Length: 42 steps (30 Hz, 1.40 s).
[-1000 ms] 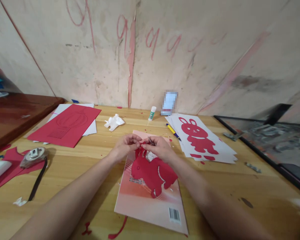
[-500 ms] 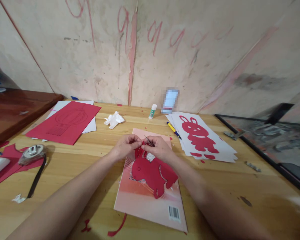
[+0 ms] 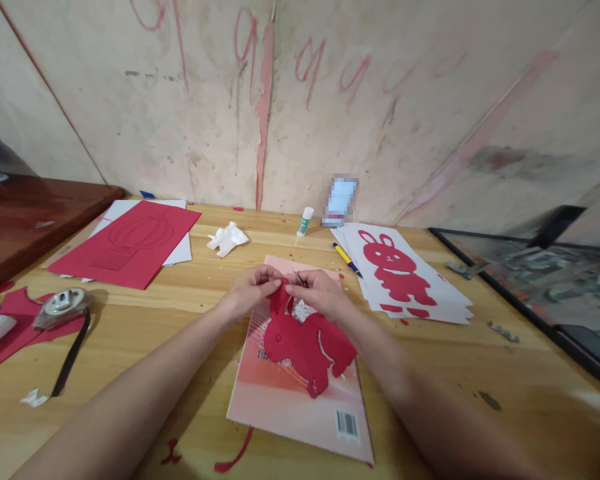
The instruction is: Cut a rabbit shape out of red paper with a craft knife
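A red paper rabbit cut-out (image 3: 305,343) lies on a pink book (image 3: 300,393) on the wooden table (image 3: 480,373). My left hand (image 3: 250,290) pinches the top of the rabbit's ear between thumb and fingers. My right hand (image 3: 317,293) is closed on a thin dark pointed tool (image 3: 299,278) whose tip sits at the same ear. Both hands meet above the far end of the book.
White sheets with a red rabbit (image 3: 393,270) lie to the right, beside a yellow-blue pen (image 3: 347,260) and a glue stick (image 3: 305,221). Crumpled tissue (image 3: 227,239), red card on white paper (image 3: 125,243), a tape roll (image 3: 60,307) and red scraps lie left. A dark-framed panel (image 3: 540,280) lies far right.
The hands stay at the rabbit's ear with small finger shifts; the ear now stands lifted a little more between them. The view has drifted slightly.
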Each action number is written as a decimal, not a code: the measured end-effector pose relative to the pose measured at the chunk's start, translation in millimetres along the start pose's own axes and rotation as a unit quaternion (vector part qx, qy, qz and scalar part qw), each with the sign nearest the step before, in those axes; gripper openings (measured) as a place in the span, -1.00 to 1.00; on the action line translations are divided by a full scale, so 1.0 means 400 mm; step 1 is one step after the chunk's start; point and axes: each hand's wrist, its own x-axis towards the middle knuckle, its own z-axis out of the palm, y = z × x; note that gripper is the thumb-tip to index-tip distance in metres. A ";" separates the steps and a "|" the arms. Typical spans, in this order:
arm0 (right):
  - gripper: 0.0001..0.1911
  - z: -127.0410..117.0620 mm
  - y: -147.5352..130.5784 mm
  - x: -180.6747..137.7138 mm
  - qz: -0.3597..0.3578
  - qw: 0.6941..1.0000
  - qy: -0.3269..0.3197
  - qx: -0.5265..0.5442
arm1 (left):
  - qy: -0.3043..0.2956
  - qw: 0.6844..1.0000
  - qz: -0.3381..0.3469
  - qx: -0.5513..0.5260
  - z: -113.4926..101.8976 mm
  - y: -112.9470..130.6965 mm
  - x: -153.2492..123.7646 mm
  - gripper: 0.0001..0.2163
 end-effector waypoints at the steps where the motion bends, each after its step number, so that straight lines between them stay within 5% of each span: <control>1: -0.74 0.000 -0.001 0.000 0.001 1.000 0.006 0.002 | -0.002 1.000 -0.001 -0.003 0.001 0.000 -0.001 -0.75; 18: -0.71 -0.009 -0.036 -0.016 -0.021 0.993 -0.006 -0.119 | -0.041 0.998 -0.037 -0.038 0.004 0.000 -0.002 -0.71; 31: -0.59 -0.014 -0.009 -0.011 0.044 0.994 -0.058 0.082 | 0.009 0.999 0.016 -0.040 0.009 -0.001 -0.001 -0.74; 42: -0.78 -0.004 -0.007 -0.014 0.030 0.997 -0.062 0.017 | -0.010 1.000 0.003 -0.023 0.013 -0.002 -0.007 -0.69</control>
